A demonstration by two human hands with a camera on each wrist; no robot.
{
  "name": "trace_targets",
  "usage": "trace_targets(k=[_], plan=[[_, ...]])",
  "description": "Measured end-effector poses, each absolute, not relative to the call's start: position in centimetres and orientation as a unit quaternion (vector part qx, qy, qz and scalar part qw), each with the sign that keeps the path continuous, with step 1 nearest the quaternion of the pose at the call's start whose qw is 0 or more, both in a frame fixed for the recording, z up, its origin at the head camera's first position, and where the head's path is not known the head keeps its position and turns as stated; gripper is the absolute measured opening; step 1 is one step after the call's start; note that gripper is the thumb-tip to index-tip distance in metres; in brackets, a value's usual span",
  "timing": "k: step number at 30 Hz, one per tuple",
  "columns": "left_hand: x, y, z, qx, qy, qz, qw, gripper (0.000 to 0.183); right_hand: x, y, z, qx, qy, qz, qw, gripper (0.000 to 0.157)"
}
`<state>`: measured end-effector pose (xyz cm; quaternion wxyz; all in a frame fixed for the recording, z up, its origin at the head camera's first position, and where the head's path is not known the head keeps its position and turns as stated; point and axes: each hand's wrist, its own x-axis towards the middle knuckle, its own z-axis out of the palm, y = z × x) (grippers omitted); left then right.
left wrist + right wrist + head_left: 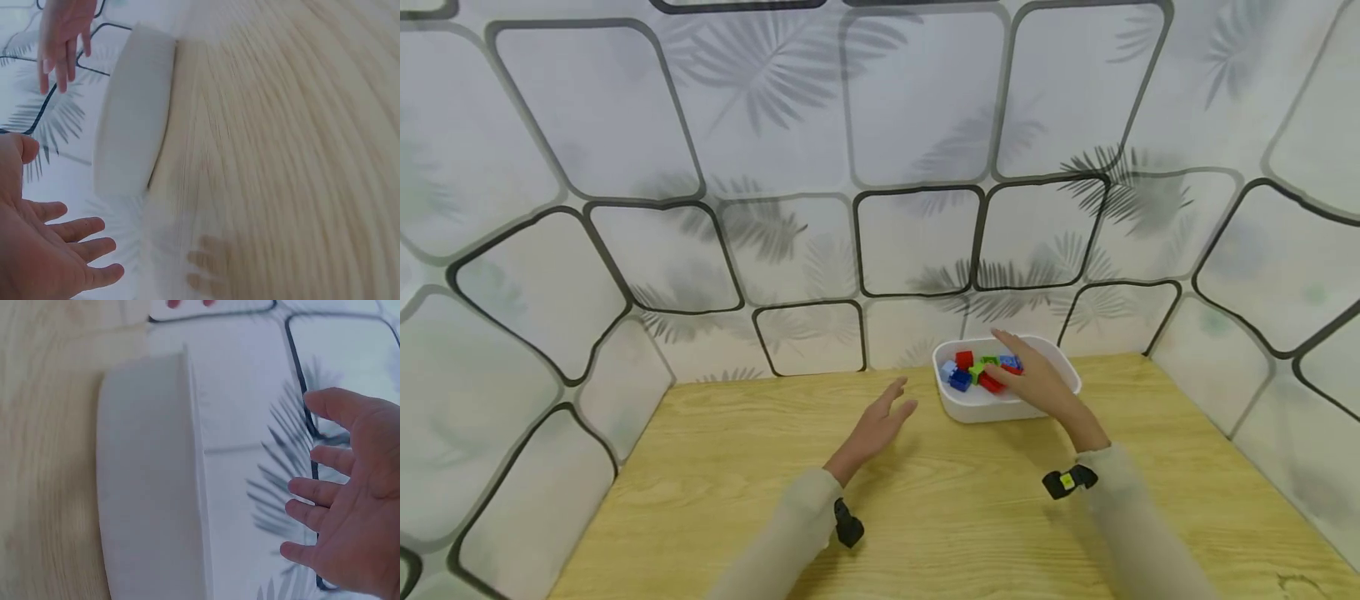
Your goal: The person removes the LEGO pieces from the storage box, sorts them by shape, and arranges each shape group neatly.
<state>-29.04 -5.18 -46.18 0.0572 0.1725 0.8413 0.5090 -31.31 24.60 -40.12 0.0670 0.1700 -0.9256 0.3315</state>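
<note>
A white tub (1000,410) stands toward the back of the wooden table, holding several toy building bricks. Among them are a dark blue brick (960,381), a red brick (964,359), a light blue brick (948,370) and a green brick (977,372). Over the tub's right half hovers my right hand (1036,379), fingers spread and grasping nothing; it hides part of the contents. My left hand (874,429) is held above the table to the left of the tub, fingers extended, with nothing in it. In the right wrist view, the right hand (356,494) shows an empty palm beside the tub's wall (150,475).
The light wood table (737,467) ends at a back wall (805,337) covered in a leaf-and-outline patterned sheet, which also closes in both sides. A black wrist camera (848,525) sits on the left sleeve, another camera (1070,481) on the right.
</note>
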Motion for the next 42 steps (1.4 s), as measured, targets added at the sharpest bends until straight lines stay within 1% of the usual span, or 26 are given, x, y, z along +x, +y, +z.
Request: trace_targets(k=[2, 7, 12, 18, 23, 28, 34, 42], plan=[[-29.3, -4.4, -46.4, 0.153, 0.824, 0.542, 0.061, 0.067, -31.4, 26.2, -39.8, 0.149, -0.921, 0.353, 0.063, 0.072], [-30.2, -2.5, -46.9, 0.104, 0.766, 0.631, 0.065, 0.059, -31.6, 29.8, -39.7, 0.1, -0.891, 0.436, 0.074, 0.066], [-31.2, -0.7, -47.1, 0.044, 0.68, 0.726, 0.088, 0.056, -32.0, 32.3, -40.2, 0.036, -0.863, 0.498, 0.077, 0.06], [-32.2, 0.5, -47.0, 0.01, 0.629, 0.77, 0.108, 0.054, -32.6, 33.8, -41.0, -0.018, -0.852, 0.52, 0.049, 0.058], [-32.8, 1.0, -47.2, -0.002, 0.624, 0.774, 0.109, 0.051, -33.0, 34.4, -41.6, -0.027, -0.844, 0.535, 0.017, 0.058], [-33.4, 1.3, -47.3, -0.02, 0.611, 0.784, 0.107, 0.046, -33.5, 35.1, -42.3, -0.018, -0.845, 0.534, 0.005, 0.055], [-33.9, 1.4, -47.3, -0.027, 0.602, 0.791, 0.112, 0.039, -33.7, 35.4, -43.1, -0.01, -0.841, 0.541, 0.021, 0.05], [-33.9, 1.1, -47.4, -0.023, 0.608, 0.785, 0.114, 0.04, -33.6, 35.8, -44.0, -0.021, -0.829, 0.558, 0.04, 0.047]])
